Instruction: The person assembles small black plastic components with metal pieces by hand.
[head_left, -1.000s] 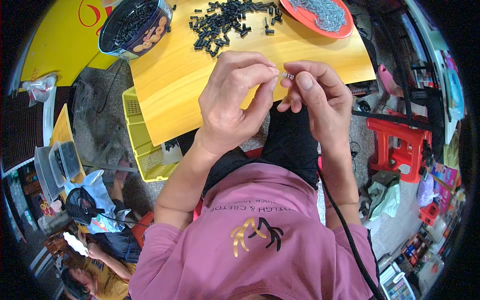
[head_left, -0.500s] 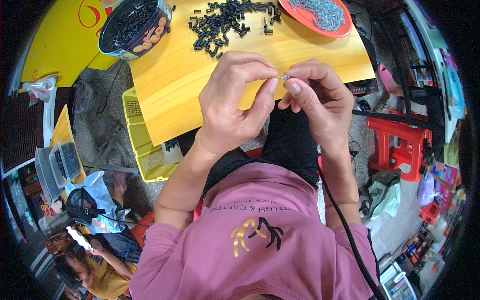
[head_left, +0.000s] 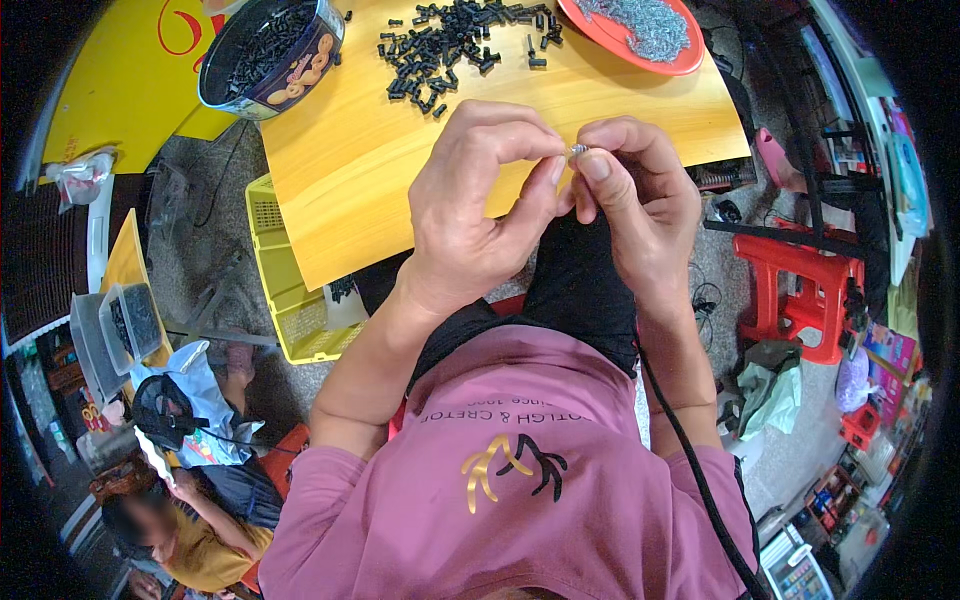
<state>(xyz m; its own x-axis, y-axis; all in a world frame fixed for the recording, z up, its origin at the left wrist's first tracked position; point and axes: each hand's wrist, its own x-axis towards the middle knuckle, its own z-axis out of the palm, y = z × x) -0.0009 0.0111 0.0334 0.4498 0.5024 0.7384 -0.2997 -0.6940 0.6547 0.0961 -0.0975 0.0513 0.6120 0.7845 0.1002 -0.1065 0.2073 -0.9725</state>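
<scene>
- The small, shiny silver metal piece (head_left: 578,149) sits between the fingertips: likely light, stiff and slippery, best taken by its ends.
- Right hand (head_left: 640,205) pinches it; left hand's (head_left: 462,215) thumb and forefinger nearly meet beside it (whether gripping, I cannot tell).
- Fingers mostly hide it; beyond, on the yellow wooden table (head_left: 345,195): short black plastic pieces (head_left: 412,72), round red plate (head_left: 688,66), round dark tin (head_left: 255,104).

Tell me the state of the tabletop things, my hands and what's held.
Metal piece: held, partly hidden
Left hand: pinched at its left end
Right hand: pinching its right end
Black pieces: loose, scattered
Round tin: open, black pieces inside
Red plate: heaped with silvery pieces
</scene>
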